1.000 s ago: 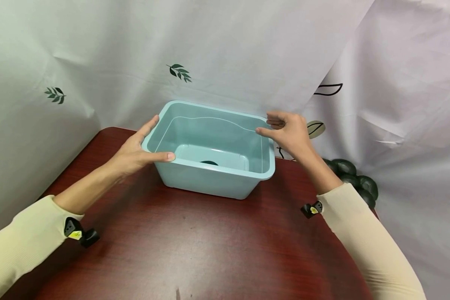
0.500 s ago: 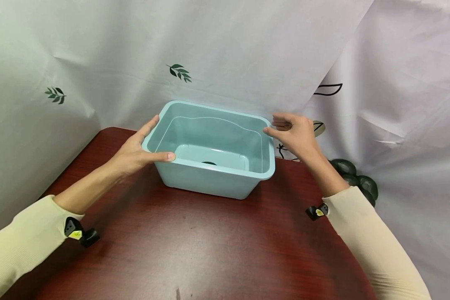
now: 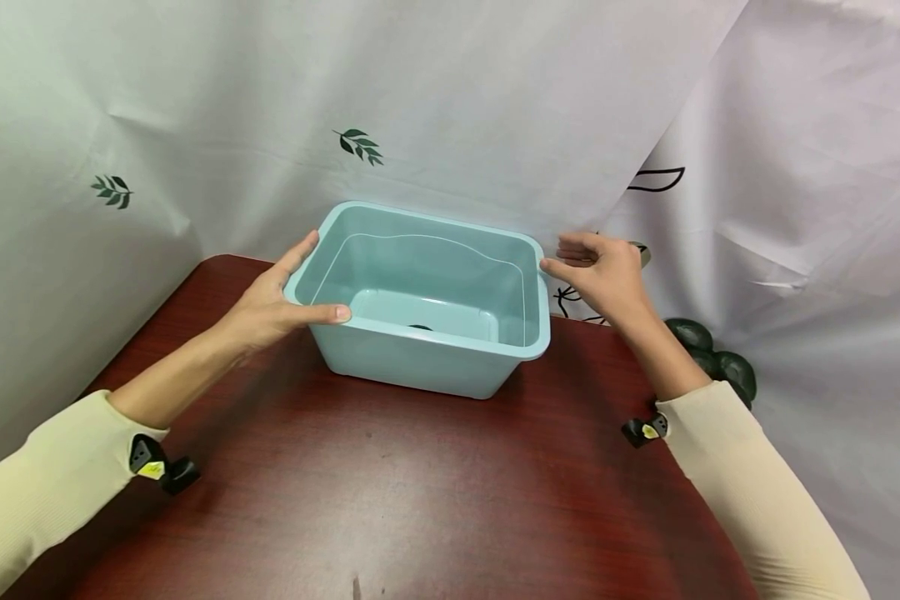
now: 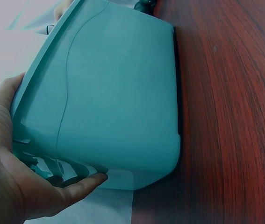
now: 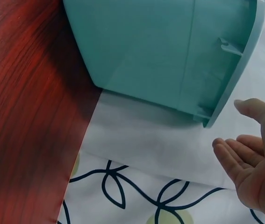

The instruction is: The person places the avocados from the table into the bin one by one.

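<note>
A light blue plastic tub (image 3: 435,358), rectangular and open on top, stands upright on the dark red-brown table. My left hand (image 3: 270,304) grips its near left corner. In the head view the thumb lies over the front rim; in the left wrist view the fingers (image 4: 83,189) reach along the outside of the end wall below the rim. My right hand (image 3: 607,275) is in the air just off the right rim, fingers loosely bent and holding nothing. In the right wrist view a gap separates the right hand (image 5: 258,163) from the rim. Something dark (image 3: 420,327) inside the tub is mostly hidden by the front wall.
Pale cloth (image 3: 450,100) with leaf prints hangs close behind the tub. Several dark green rounded objects (image 3: 735,371) are at the right, past the table edge and partly behind my forearm. The table (image 3: 420,492) stretches in front of the tub.
My right hand has moved right and slightly toward me, from over the tub's right rim to just outside it. The left hand and the tub have stayed in place.
</note>
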`<state>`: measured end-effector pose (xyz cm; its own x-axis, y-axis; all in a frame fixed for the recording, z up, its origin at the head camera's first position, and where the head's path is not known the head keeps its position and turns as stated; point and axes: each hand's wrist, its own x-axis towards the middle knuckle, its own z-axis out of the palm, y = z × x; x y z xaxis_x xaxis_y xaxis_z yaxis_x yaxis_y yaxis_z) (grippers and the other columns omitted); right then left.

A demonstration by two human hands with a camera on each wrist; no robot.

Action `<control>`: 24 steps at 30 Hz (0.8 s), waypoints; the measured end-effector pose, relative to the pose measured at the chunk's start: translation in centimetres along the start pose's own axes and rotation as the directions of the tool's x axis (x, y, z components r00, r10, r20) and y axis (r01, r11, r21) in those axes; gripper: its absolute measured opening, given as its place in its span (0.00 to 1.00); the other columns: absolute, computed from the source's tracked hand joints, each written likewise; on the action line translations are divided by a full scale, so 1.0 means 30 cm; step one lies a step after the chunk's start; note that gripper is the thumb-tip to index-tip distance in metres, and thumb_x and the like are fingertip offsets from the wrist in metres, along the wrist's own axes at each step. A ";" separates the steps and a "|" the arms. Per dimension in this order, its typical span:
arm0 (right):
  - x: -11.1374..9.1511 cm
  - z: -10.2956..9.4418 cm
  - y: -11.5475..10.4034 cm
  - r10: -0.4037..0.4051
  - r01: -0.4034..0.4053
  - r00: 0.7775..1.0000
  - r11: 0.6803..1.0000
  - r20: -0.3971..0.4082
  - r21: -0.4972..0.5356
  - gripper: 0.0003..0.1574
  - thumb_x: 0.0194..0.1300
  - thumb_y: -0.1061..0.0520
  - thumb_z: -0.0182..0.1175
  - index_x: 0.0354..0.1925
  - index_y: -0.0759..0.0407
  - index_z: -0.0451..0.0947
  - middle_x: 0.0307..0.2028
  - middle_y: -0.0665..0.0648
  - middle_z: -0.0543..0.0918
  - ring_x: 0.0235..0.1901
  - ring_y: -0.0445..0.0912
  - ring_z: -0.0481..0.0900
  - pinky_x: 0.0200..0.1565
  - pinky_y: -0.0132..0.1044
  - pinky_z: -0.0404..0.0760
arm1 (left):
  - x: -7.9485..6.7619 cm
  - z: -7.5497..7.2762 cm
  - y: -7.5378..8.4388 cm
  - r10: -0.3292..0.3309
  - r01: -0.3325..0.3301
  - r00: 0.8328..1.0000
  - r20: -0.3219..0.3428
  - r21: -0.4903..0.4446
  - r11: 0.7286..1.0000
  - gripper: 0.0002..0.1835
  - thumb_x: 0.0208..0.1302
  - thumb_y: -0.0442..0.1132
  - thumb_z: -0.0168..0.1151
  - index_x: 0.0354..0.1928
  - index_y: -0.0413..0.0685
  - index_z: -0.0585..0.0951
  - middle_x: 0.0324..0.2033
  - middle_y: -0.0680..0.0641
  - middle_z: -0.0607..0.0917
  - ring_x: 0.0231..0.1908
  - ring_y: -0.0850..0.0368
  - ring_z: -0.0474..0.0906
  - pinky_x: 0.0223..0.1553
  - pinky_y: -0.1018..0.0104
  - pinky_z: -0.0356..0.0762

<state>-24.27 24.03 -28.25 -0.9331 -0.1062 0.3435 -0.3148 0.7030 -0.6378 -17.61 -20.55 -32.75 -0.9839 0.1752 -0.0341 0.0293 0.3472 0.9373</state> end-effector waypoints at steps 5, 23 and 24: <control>-0.007 -0.011 0.023 -0.012 0.012 1.000 1.000 -0.025 -0.007 0.35 0.59 0.42 0.78 0.59 0.57 0.85 0.51 0.59 0.91 0.49 0.52 0.91 0.47 0.28 0.86 | 0.000 -0.001 -0.001 0.000 0.000 1.000 -0.001 0.001 1.000 0.64 0.58 0.47 0.80 0.82 0.82 0.41 0.83 0.63 0.50 0.74 0.46 0.63 0.73 0.44 0.63; -0.065 -0.076 0.114 0.082 -0.084 0.996 0.989 -0.021 -0.119 0.40 0.59 0.31 0.73 0.61 0.53 0.85 0.53 0.55 0.90 0.51 0.50 0.90 0.46 0.25 0.83 | 0.000 -0.001 -0.002 -0.010 0.010 1.000 0.011 -0.022 1.000 0.64 0.58 0.47 0.80 0.82 0.83 0.41 0.82 0.63 0.51 0.75 0.47 0.63 0.73 0.44 0.64; -0.069 -0.079 0.122 0.089 -0.091 0.996 0.988 -0.021 -0.125 0.40 0.59 0.31 0.73 0.61 0.53 0.85 0.53 0.55 0.90 0.51 0.50 0.90 0.46 0.25 0.82 | 0.000 -0.001 -0.002 -0.008 0.008 1.000 0.010 -0.022 1.000 0.64 0.58 0.47 0.80 0.82 0.83 0.41 0.82 0.63 0.51 0.75 0.47 0.63 0.73 0.44 0.64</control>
<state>-23.07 28.48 -29.67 -0.9537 -0.0287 0.2995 -0.2044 0.7923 -0.5749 -17.61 -20.59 -32.80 -0.9823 0.1820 -0.0450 0.0175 0.3280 0.9445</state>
